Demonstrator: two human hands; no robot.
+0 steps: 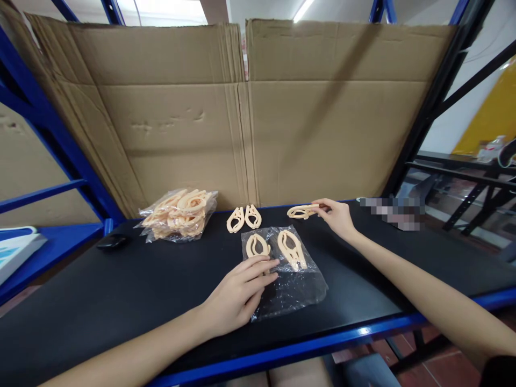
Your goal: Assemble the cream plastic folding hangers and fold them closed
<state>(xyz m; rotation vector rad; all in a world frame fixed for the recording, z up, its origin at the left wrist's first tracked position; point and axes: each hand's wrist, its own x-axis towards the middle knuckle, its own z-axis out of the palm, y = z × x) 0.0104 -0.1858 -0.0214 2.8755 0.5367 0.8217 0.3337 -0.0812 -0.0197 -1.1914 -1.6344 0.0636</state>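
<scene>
My left hand (238, 294) lies with its fingers stretched out over a clear plastic bag (296, 294). Its fingertips cover the lower part of a cream folding plastic hanger (249, 245). A second such hanger (300, 257) lies beside it at the bag's upper right; whether both are inside the film or on top, I cannot tell. At the back right, my right hand (337, 219) pinches the right end of another cream folded hanger (302, 207), held low at the table surface. Two more hangers (241, 216) lie side by side behind the bag.
A pile of bagged cream hangers (179, 215) sits at the back left. Left of it is a black computer mouse (112, 242). Cardboard panels (181, 129) wall off the back of the black table (169, 290). A blue metal edge (290, 344) runs along its front.
</scene>
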